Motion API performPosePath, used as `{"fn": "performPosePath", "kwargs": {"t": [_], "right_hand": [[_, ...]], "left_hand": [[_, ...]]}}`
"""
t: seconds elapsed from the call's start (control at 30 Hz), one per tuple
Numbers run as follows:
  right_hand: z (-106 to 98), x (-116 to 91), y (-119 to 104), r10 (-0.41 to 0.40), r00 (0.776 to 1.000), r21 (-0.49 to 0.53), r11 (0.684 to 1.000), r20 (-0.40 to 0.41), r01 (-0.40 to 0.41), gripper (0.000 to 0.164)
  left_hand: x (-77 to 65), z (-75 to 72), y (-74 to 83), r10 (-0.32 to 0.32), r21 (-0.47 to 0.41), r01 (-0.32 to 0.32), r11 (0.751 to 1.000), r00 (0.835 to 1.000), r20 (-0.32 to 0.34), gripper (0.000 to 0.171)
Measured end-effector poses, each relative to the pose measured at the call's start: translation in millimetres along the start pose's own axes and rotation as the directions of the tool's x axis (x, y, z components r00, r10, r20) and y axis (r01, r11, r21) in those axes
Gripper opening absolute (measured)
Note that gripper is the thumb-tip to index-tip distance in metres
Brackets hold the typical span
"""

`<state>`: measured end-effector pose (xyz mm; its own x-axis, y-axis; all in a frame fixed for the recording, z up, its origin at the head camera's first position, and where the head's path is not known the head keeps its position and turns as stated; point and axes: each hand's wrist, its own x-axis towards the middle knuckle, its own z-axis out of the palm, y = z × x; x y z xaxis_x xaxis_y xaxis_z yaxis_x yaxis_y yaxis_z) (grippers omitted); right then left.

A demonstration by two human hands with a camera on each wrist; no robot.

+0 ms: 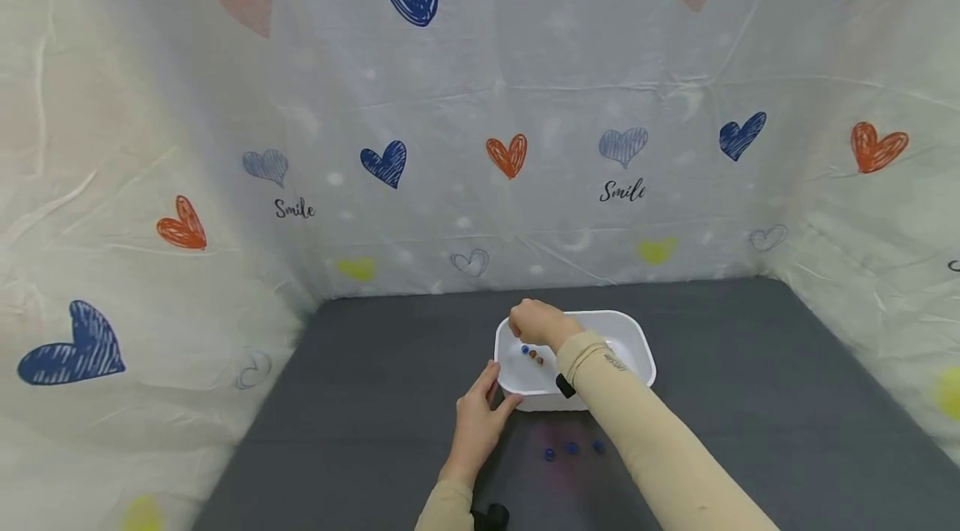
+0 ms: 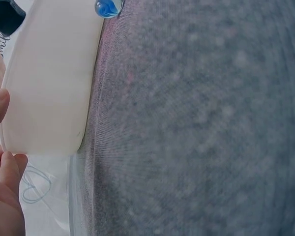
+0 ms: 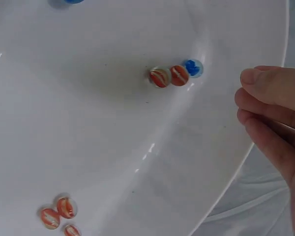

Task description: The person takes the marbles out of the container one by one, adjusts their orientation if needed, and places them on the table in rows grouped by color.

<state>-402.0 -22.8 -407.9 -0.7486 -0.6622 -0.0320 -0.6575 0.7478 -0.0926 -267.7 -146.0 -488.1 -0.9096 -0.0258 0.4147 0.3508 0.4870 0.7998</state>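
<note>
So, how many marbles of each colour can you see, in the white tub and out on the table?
Orange marbles in the white tub: 5
Blue marbles in the tub: 2
Blue marbles on the dark table: 3
Total in view: 10
Part of the tub is out of sight, so it may hold more.

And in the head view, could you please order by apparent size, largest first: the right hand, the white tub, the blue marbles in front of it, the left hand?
1. White tub
2. Left hand
3. Right hand, foreshortened
4. Blue marbles: all three look alike, so unranked among themselves
</note>
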Motion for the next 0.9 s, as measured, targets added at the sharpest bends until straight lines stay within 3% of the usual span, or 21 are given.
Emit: {"fn": "performPosePath", "kwargs": {"t": [0.2,0.4,0.67,0.9], "right_hand": [[10,6,1,0.05,0.997,-0.059,0.997,0.064,-0.046,0.01],[12,9,1,0.036,0.993,-0.091,0.996,0.115,-0.026,0.009],[13,9,-3,0.106,0.974,-0.048,0.994,0.199,-0.098,0.019],[14,8,-8,0.079,0.976,-0.096,0.994,0.205,-0.06,0.015]], "left_hand": [[-1.8,1.0,-0.5,0.008,0.019,-0.008,1.0,1.0,0.006,0.061],[-0.2,0.9,0.6,0.005,0.017,-0.005,1.0,1.0,0.009,0.061],[1.2,0.0,1.8,0.001,0.009,-0.001,1.0,1.0,0.022,0.061],[1.5,-0.1,1.1,0.012,0.021,-0.012,1.0,1.0,0.017,0.06]]}}
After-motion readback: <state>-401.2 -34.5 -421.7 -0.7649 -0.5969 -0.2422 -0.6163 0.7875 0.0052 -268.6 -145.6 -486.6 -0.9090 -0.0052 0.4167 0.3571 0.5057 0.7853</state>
